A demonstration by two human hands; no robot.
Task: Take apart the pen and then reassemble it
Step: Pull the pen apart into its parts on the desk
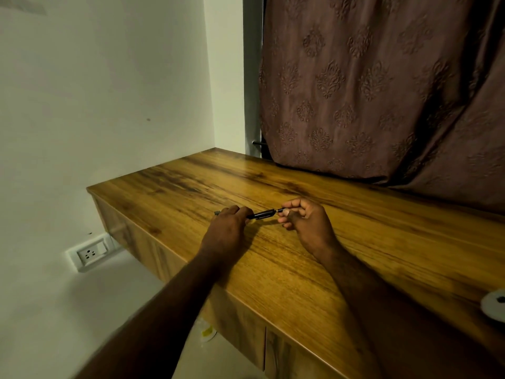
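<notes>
Both hands meet over the middle of the wooden tabletop (314, 269), with a dark pen (263, 214) held level between them, just above the surface. The left hand (228, 224) lies knuckles-up with its fingers curled round one end of the barrel; a short grey bit of the pen pokes out past that hand on its far side. The right hand (304, 221) pinches the pen's other end between thumb and forefinger, the remaining fingers folded loosely into the palm. Right at that pinch there is a small pale piece – perhaps a push-button or end cap, though the dim light and small size make it hard to tell whether it is seated in the barrel or pulled partly free. The clip side of the pen faces the camera, in the open stretch between the two hands.

Both bare forearms reach in from the near edge of the tabletop. At the right edge of the view a round white object (493, 305) sits on the wood, cut off by the frame. A patterned brown curtain (369, 91) hangs behind the tabletop – its hem rests on the far edge. Low on the white wall to the left is a socket with a switch (91, 253).
</notes>
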